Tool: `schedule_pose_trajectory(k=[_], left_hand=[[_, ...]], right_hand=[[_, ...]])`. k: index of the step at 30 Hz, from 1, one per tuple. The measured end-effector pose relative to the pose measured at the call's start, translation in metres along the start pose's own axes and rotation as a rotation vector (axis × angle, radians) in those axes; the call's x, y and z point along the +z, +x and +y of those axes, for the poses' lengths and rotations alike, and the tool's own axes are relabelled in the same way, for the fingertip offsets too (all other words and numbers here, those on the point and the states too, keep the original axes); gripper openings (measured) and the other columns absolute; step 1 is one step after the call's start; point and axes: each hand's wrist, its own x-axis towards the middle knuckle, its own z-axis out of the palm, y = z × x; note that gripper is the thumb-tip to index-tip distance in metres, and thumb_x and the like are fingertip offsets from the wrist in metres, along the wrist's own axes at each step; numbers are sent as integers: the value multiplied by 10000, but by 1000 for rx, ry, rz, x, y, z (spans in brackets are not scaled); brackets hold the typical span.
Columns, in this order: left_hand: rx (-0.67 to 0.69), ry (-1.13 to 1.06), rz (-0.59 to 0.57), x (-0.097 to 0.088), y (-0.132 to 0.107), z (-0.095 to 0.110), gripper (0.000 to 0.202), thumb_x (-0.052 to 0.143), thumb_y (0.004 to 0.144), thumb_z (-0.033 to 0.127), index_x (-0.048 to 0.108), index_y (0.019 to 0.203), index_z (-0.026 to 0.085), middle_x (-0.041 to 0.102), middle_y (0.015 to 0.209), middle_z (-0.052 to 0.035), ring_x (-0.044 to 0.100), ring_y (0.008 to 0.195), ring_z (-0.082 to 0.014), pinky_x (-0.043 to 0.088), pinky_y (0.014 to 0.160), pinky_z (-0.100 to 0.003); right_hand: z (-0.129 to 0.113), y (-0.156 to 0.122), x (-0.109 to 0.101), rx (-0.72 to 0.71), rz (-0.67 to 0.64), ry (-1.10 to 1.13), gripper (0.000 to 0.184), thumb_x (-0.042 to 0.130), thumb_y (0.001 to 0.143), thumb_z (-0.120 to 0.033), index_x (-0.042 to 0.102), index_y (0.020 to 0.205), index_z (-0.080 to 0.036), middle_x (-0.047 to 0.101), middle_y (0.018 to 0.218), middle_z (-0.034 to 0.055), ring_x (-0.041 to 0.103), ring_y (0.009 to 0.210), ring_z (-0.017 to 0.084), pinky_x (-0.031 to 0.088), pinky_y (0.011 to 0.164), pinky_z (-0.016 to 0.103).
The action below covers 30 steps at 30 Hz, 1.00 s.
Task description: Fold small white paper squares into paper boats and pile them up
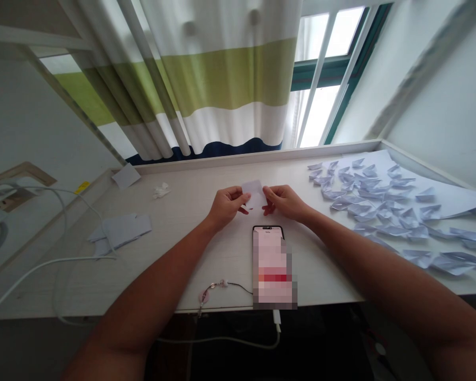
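Observation:
A small white sheet of paper (254, 194) is held up over the middle of the desk, its left edge pinched by my left hand (228, 205) and its right edge by my right hand (284, 202). Both thumbs lie on the near face, and the fingers behind are partly hidden. Just below the hands lies a phone (267, 264) with its screen lit. Many folded paper boats (375, 193) cover the right side of the desk, beyond my right forearm.
At the left lie a stack of white paper pieces (122, 230), a loose square sheet (126, 176) and a crumpled tissue (161, 190). White cables (59, 262) loop over the left edge. A charging cable (276, 320) and a beaded strap (212, 290) hang from the phone. Larger sheets (456, 198) lie under the boats.

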Motion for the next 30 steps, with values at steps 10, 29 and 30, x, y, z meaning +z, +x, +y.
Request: schedule_pose_trajectory(k=[10,29,30], left_hand=[[-2,-44,-62,-5,2,-1,492,985,688,551,792,880,141,776,757,-49,710,636,-154,638,616,-291],[-33,-229,-101,-9,4,3,247,889,714,363,881,874,175,824,918,-89,753,829,-198,658,742,-344],[-27,-208,-95,-9,4,3,263,900,726,387,878,873,170,821,913,-89,748,817,-193,655,739,-344]], right_hand=[[-5,-1,-4,-43,-15,122,662,832,810,-812,750,770,-157,734,671,46,754,595,182,608,540,282],[-3,0,1,53,30,499,230,932,805,-351,816,914,-185,824,834,57,812,725,190,716,782,366],[-3,-1,2,49,31,486,204,911,818,-334,815,910,-179,821,840,59,812,725,190,714,782,366]])
